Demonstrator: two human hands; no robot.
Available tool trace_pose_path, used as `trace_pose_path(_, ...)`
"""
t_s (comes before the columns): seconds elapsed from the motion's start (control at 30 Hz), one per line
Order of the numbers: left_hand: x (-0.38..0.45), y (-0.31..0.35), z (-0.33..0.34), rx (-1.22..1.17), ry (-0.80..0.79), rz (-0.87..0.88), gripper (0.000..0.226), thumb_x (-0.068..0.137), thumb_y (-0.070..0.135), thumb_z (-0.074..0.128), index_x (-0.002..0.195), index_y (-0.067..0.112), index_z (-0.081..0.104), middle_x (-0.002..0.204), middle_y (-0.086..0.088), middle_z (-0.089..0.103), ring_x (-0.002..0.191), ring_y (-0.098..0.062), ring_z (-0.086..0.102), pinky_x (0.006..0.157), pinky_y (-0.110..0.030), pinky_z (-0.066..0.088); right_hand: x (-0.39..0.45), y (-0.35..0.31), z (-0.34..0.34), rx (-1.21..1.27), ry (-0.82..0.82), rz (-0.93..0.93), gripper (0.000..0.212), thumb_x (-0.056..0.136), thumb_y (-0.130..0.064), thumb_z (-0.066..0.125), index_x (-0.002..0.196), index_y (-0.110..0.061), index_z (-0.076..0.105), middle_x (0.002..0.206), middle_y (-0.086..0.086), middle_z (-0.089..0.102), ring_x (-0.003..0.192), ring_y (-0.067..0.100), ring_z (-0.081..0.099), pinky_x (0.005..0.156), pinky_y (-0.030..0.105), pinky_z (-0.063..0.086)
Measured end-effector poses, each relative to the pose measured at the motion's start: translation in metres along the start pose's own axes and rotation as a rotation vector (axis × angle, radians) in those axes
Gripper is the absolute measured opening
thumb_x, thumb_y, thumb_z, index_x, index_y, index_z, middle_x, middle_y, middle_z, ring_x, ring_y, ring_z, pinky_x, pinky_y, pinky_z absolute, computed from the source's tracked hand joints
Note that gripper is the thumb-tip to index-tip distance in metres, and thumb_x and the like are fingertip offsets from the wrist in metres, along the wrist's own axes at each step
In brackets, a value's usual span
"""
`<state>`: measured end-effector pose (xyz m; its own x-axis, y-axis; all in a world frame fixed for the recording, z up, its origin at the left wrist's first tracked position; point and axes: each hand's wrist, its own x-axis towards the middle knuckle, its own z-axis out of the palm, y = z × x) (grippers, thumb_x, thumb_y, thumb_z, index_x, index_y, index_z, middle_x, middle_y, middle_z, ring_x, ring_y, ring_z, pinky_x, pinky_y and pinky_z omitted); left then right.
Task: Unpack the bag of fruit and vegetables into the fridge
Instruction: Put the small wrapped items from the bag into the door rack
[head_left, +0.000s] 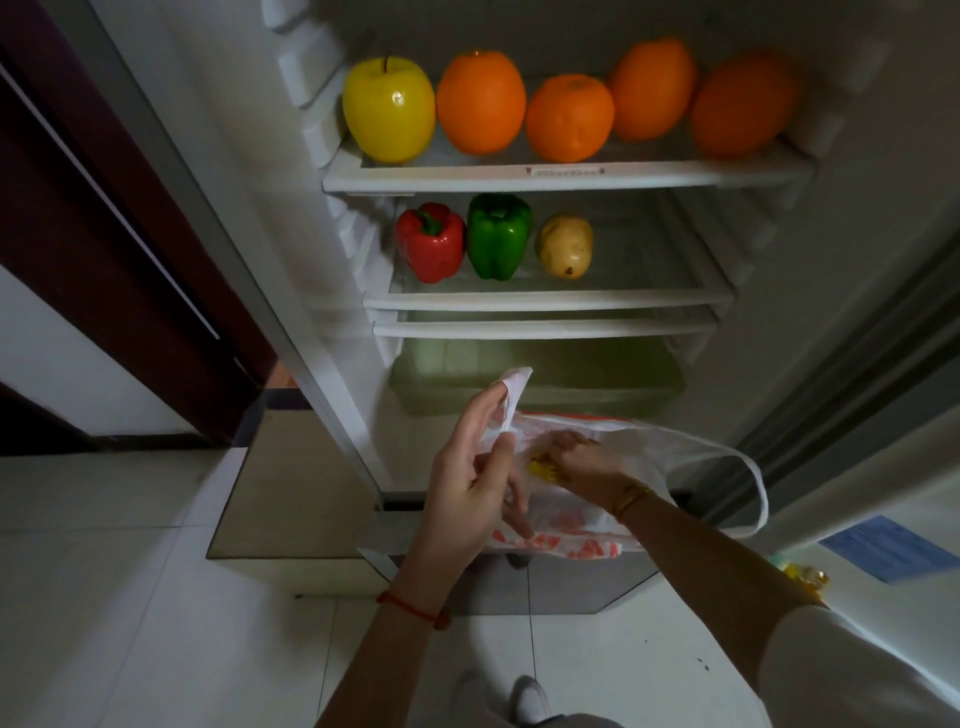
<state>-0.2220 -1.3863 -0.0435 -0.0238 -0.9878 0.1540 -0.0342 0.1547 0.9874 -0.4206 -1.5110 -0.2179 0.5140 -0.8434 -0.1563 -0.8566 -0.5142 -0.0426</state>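
Left hand (470, 480) pinches plastic bag (587, 519) handle before open fridge (519, 176); right hand (582, 460) inside bag, fingers curled round yellow item (540, 470).

right hand (582, 465): fingers buried in the bag (613, 441), can't tell what they're doing in there
yellow thing (543, 467): only a scrap peeks out by the fingers, no clue what it is
shelf label (566, 170): way too blurry to read
far-right orange (740, 104): in shadow, smeared
fridge door (883, 540): cut off at the frame's right edge
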Motion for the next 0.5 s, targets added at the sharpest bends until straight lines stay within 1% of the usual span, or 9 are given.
trace_pose_path(0.03, 0.0, 0.0, 0.0, -0.003, 0.002, -0.001, 0.05, 0.101, 0.004, 0.042, 0.134, 0.042, 0.041, 0.05, -0.003, 0.053, 0.045, -0.016, 0.052, 0.05, -0.028, 0.05, 0.002, 0.001, 0.002, -0.014, 0.001, -0.004, 0.045, 0.098, -0.037, 0.049, 0.133, -0.011, 0.053, 0.139, 0.018, 0.05, 0.126, 0.034, 0.051, 0.096, 0.043, 0.048)
trace_pose_path(0.13, 0.001, 0.001, -0.001, 0.0, -0.005, -0.003, 0.051, 0.101, 0.004, 0.042, 0.133, 0.044, 0.041, 0.051, -0.005, 0.052, 0.045, -0.018, 0.052, 0.049, -0.031, 0.051, 0.005, 0.0, 0.004, -0.07, -0.06, 0.026, 0.046, 0.099, -0.036, 0.045, 0.141, -0.015, 0.045, 0.146, 0.014, 0.043, 0.133, 0.031, 0.043, 0.102, 0.038, 0.042)
trace_pose_path(0.2, 0.001, 0.002, -0.002, 0.001, -0.021, -0.008, 0.051, 0.101, 0.005, 0.042, 0.133, 0.045, 0.04, 0.051, -0.004, 0.052, 0.046, -0.018, 0.052, 0.049, -0.034, 0.052, 0.006, 0.0, 0.005, -0.06, -0.069, 0.04, 0.048, 0.099, -0.032, 0.045, 0.144, -0.018, 0.039, 0.146, 0.012, 0.043, 0.13, 0.031, 0.046, 0.102, 0.037, 0.041)
trace_pose_path(0.27, 0.002, 0.002, -0.002, 0.007, -0.029, -0.013, 0.051, 0.101, 0.007, 0.042, 0.133, 0.046, 0.04, 0.052, -0.003, 0.053, 0.047, -0.018, 0.053, 0.051, -0.036, 0.053, 0.005, 0.002, 0.003, -0.02, -0.067, 0.022, 0.051, 0.098, -0.024, 0.047, 0.147, -0.021, 0.034, 0.145, 0.01, 0.043, 0.124, 0.032, 0.052, 0.099, 0.038, 0.044)
trace_pose_path(0.33, 0.003, 0.002, -0.001, 0.019, -0.031, -0.01, 0.052, 0.101, 0.008, 0.043, 0.133, 0.049, 0.04, 0.051, -0.003, 0.053, 0.048, -0.019, 0.053, 0.053, -0.038, 0.053, 0.003, 0.001, -0.001, 0.048, -0.017, -0.001, 0.052, 0.097, -0.024, 0.047, 0.147, -0.025, 0.034, 0.145, 0.009, 0.044, 0.12, 0.032, 0.055, 0.097, 0.039, 0.045)
trace_pose_path(0.4, 0.004, 0.002, -0.001, 0.022, -0.043, -0.018, 0.054, 0.101, 0.007, 0.043, 0.131, 0.051, 0.04, 0.051, -0.003, 0.053, 0.048, -0.019, 0.053, 0.053, -0.037, 0.052, -0.001, -0.004, -0.01, 0.168, 0.024, 0.032, 0.049, 0.097, -0.03, 0.049, 0.144, -0.022, 0.039, 0.139, 0.011, 0.052, 0.114, 0.033, 0.06, 0.091, 0.041, 0.048)
trace_pose_path(0.47, 0.004, 0.003, -0.001, 0.017, -0.064, -0.028, 0.055, 0.101, 0.007, 0.042, 0.131, 0.052, 0.039, 0.052, -0.003, 0.054, 0.049, -0.018, 0.053, 0.053, -0.04, 0.053, -0.008, -0.011, -0.016, 0.311, 0.08, 0.098, 0.043, 0.094, -0.031, 0.056, 0.134, -0.021, 0.044, 0.126, 0.01, 0.062, 0.106, 0.032, 0.063, 0.084, 0.04, 0.05)
trace_pose_path(0.5, 0.004, 0.004, 0.001, 0.01, -0.073, -0.035, 0.054, 0.101, 0.007, 0.043, 0.131, 0.052, 0.039, 0.053, -0.001, 0.054, 0.049, -0.017, 0.054, 0.052, -0.04, 0.054, -0.014, -0.014, -0.019, 0.396, 0.112, 0.137, 0.042, 0.091, -0.031, 0.061, 0.129, -0.021, 0.046, 0.12, 0.008, 0.065, 0.104, 0.029, 0.064, 0.084, 0.039, 0.051)
